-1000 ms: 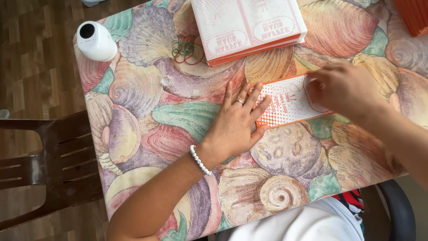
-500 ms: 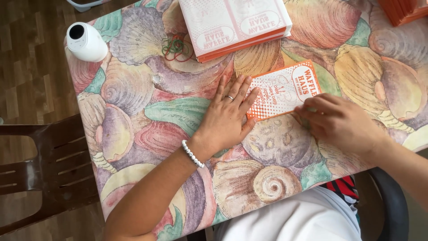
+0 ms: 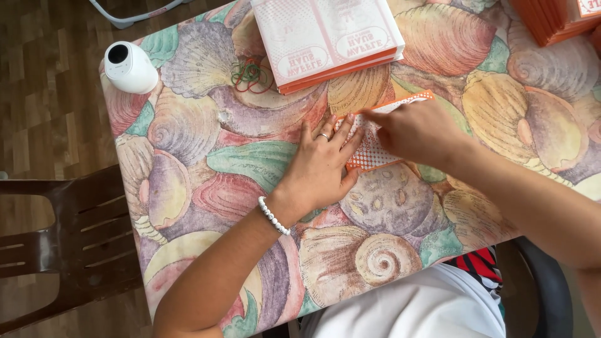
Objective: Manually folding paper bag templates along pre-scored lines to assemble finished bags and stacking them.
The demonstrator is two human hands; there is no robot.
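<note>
I see my left hand (image 3: 319, 166) lying flat on the table, fingers spread and fanned toward the upper right, its fingertips resting on the left end of a small orange-and-white paper sleeve (image 3: 375, 141); a ring sits on one finger and a white bead bracelet (image 3: 273, 216) circles the wrist; my right hand (image 3: 416, 133) covers the sleeve's middle from the other side, knuckles up, fingers drawn together and pressing down, though I cannot tell whether the fingertips beneath are pinching an edge or only rubbing the paper flat; the sleeve lies tilted near the middle of the shell-patterned tablecloth (image 3: 250, 163), its orange border showing at the upper right corner and a dotted patch at the lower left; as far as I can judge, this one piece is being pressed or creased and is not yet set aside; a stack of similar printed sheets (image 3: 325, 34) waits at the far edge, another orange stack (image 3: 554, 19) sits at the top right corner, loose rubber bands (image 3: 250, 74) lie just beside the nearer stack, and a white round device (image 3: 129, 67) stands at the table's left corner, above a brown chair (image 3: 56, 250).
</note>
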